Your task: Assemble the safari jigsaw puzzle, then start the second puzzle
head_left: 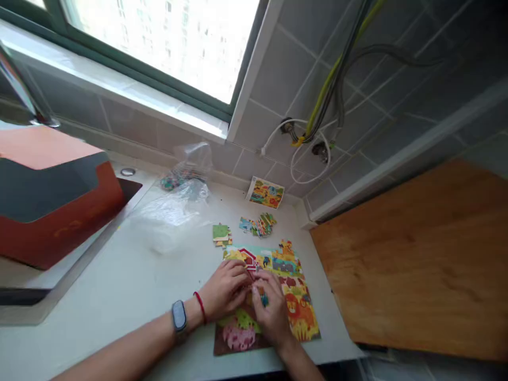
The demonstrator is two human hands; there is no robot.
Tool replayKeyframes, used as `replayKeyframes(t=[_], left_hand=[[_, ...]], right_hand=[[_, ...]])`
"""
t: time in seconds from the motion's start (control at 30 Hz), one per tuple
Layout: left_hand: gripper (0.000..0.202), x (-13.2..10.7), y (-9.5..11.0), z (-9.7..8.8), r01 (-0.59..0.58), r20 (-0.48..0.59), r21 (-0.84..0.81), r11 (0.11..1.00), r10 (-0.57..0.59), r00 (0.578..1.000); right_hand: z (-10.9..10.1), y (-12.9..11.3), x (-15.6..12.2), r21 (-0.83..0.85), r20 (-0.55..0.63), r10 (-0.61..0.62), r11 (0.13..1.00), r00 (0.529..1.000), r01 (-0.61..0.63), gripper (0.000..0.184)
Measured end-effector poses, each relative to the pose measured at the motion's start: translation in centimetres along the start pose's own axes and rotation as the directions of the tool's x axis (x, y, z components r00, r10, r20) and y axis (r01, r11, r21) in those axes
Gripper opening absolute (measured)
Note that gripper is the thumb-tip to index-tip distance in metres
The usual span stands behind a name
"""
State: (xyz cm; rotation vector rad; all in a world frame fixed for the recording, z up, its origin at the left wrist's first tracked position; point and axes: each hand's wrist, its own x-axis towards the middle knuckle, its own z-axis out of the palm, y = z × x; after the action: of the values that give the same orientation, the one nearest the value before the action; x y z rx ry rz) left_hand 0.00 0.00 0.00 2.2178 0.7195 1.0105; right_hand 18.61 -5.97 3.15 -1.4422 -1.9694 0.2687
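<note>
1. At the far left stands one orange, red and dark grey carton (51,211), its contents hidden, beside one white countertop (95,312) that runs across the scene.
2. Behind it is one bright window (159,42) with a green frame.
3. One clear plastic bag (170,222) lies crumpled on the counter, with a bunch of small coloured puzzle pieces (182,177) at its far end; I can't count them from here.
4. The left hand (224,290) wears one wristwatch (179,316) and one red string (200,307). It's curled over the puzzle, its fingers bent at the red barn, and I can't tell whether it's gripping anything.
5. The right hand (272,312) is closed on one small blue-green puzzle piece (262,299), pinching it just beside the left hand.
6. One partly assembled jigsaw puzzle (286,270) lies flat under both hands, showing animals.
7. Two loose groups of pieces sit beyond it: a small stack (221,235) and a heap (257,225).
8. One picture card (265,193) leans near the tiled wall (278,69), where two pipe fittings (319,151) and several hoses (337,79) hang.
9. At the far right lies one wooden board (413,254).
</note>
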Motion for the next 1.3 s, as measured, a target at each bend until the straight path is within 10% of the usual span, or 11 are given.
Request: replayKeyframes(t=[0.17,0.37,0.7,1.3], left_hand=[[0.019,0.0,-0.4,-0.2,0.084,-0.097,-0.051,0.995,-0.089,0.991],[0.014,0.5,-0.1,-0.2,0.062,-0.056,-0.107,0.992,-0.068,0.996],[0.011,0.7,-0.4,0.0,0.107,0.012,-0.147,0.983,-0.106,0.994],[0.01,0.8,-0.2,-0.2,0.042,-0.012,-0.147,0.988,-0.044,0.999]], right_hand=[[0.8,2.6,9.5,-0.104,-0.052,-0.055,0.993,0.997,0.05,0.015],[1.1,8.0,15.9,-0.424,0.195,0.318,0.88,0.928,-0.213,0.059],[-1.2,10.8,17.5,-0.383,0.492,0.284,0.919,0.823,-0.088,0.066],[-2.1,12.3,16.4,-0.364,0.481,0.111,0.928,0.87,0.083,0.046]])
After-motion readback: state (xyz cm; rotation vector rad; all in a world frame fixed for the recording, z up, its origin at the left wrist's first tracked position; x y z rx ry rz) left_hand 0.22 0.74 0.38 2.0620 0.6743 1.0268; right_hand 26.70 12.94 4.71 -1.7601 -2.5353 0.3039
